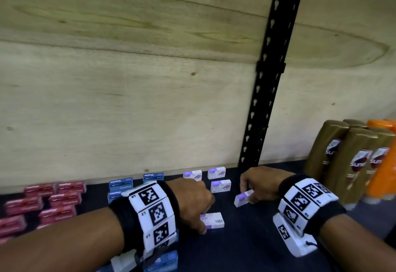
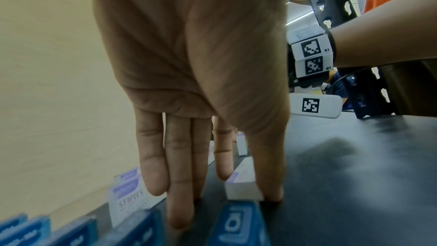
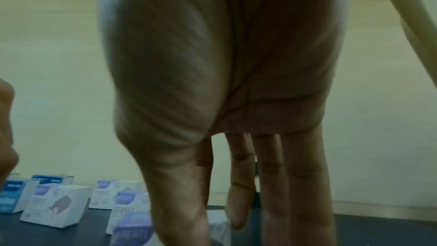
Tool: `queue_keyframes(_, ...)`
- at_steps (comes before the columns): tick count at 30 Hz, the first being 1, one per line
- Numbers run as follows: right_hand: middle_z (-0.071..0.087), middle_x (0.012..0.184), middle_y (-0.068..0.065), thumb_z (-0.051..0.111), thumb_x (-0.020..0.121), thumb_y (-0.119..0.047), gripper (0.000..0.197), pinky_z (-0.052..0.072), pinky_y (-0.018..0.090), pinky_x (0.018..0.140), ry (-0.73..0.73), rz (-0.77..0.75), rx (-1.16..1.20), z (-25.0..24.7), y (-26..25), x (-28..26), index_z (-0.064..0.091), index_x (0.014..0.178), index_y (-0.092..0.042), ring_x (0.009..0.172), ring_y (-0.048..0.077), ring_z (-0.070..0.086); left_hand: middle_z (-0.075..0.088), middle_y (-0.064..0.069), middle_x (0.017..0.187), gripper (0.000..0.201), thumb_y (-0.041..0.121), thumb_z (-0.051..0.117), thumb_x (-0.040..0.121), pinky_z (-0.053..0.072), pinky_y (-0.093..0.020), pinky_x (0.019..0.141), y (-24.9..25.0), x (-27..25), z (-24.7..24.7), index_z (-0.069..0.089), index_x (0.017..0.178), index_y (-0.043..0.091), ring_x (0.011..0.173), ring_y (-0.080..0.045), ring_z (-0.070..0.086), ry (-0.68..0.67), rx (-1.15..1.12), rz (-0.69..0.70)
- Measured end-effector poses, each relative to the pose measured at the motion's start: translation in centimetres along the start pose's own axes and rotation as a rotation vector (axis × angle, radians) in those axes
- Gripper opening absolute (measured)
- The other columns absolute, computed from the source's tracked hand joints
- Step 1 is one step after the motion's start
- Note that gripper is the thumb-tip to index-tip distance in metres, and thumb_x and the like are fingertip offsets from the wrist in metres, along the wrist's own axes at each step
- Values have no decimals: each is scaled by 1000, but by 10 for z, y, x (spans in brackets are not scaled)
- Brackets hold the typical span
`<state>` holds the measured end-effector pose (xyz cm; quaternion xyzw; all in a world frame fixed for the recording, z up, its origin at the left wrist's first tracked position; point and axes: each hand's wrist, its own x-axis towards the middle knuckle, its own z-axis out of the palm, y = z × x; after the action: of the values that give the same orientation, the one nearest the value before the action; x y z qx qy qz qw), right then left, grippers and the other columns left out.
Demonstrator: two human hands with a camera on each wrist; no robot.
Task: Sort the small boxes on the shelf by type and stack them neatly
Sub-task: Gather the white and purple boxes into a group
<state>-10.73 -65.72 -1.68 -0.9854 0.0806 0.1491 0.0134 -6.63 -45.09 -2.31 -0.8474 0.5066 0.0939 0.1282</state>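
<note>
Small staple boxes of three kinds lie on a dark shelf (image 1: 252, 250). My left hand (image 1: 203, 226) pinches the left end of a white-and-purple box (image 1: 214, 220) lying flat on the shelf; in the left wrist view the thumb (image 2: 269, 175) and index finger flank this box (image 2: 241, 188). My right hand (image 1: 248, 198) holds a second white-and-purple box (image 1: 243, 197) tilted up on one edge, with the thumb (image 3: 179, 203) in front of the box (image 3: 132, 231). Three more purple boxes (image 1: 220, 186) stand near the back wall.
Blue boxes (image 1: 121, 183) sit left of the purple ones, and more blue boxes (image 1: 162, 261) lie under my left wrist. Red boxes (image 1: 62, 198) fill the far left. A black upright post (image 1: 257, 121) rises at the back; shampoo bottles (image 1: 351, 164) stand at the right.
</note>
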Motion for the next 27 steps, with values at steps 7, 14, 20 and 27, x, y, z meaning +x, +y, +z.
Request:
queue_keyframes(7, 53, 88, -16, 69, 87, -35, 17, 41, 24, 71, 35, -80, 50, 7, -9, 1, 60, 100, -31, 88, 10, 55, 64, -12, 107, 29, 33, 51, 97, 43, -35, 68, -6, -4, -3, 61, 105, 8, 85, -29, 56, -41, 57, -73)
queue_keyframes(14, 47, 80, -13, 65, 90, -40, 19, 39, 24, 64, 40, -131, 35, 8, -17, 3, 53, 101, -31, 74, 9, 51, 63, -12, 108, 25, 28, 49, 98, 40, -32, 66, -15, -4, -8, 64, 105, 9, 85, -29, 57, -4, 94, -129)
queue_keyframes(20, 49, 94, -8, 66, 88, -43, 19, 47, 32, 77, 23, -97, 9, 10, -18, 3, 53, 100, -35, 88, 19, 57, 62, -14, 114, 25, 27, 47, 99, 39, -33, 70, -20, -5, -4, 64, 107, 10, 100, -33, 60, 11, 58, -170)
queue_keyframes(27, 41, 112, -3, 70, 84, -43, 34, 49, 36, 89, 12, -43, 25, 8, -19, -5, 50, 111, -38, 98, 22, 57, 56, -14, 121, 35, 41, 51, 96, 42, -34, 75, -23, -13, -11, 61, 117, 14, 107, -34, 58, 93, 34, -205)
